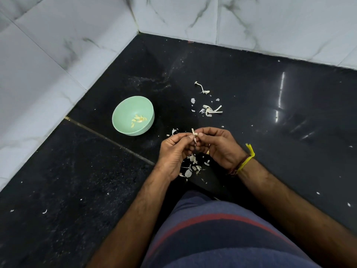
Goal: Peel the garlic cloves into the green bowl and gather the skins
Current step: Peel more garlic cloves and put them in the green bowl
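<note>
**Garlic peeling: bowl part-filled**

Round matte green bowl (133,115) holds pale peeled cloves (138,120). At its 4 o'clock, left hand (174,151) and right hand (218,147) pinch one clove (194,134), fingers curled. Papery skins (192,167) lie on the glossy black desk (270,105).

Even, fairly bright light falls from above; the polished black bench (251,84) throws back streaks of glare at right. Wide-angle bending curves the wall tiles (58,55) beyond it, and focus stays sharp.
</note>
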The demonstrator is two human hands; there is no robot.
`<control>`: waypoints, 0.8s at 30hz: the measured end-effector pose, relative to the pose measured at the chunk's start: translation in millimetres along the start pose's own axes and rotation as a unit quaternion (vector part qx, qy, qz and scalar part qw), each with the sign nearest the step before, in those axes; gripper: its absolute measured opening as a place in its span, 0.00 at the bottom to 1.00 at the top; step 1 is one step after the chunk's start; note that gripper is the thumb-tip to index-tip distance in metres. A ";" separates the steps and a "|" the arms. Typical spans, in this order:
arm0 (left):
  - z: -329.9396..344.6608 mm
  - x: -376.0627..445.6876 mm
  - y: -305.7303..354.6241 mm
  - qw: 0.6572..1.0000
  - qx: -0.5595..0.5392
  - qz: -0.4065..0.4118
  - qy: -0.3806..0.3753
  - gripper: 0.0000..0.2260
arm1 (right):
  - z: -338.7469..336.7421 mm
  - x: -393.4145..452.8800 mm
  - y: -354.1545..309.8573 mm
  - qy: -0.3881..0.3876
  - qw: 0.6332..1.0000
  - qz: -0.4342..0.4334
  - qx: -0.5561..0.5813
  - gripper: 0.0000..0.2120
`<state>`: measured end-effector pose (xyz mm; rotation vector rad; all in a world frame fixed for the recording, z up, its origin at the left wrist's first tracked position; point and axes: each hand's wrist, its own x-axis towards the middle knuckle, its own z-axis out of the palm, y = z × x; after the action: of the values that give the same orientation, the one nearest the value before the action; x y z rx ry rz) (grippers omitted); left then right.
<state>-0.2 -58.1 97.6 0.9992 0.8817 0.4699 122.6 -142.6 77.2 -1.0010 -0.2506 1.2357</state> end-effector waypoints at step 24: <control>-12.0 13.4 -22.8 0.966 0.212 0.087 0.115 0.06 | -3.8 -6.3 -1.0 0.105 0.991 -0.068 -0.040 0.06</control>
<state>-3.2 -53.5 69.1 1.4432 1.1373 0.5679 123.5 -149.9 77.9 -1.1552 -0.2015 0.9939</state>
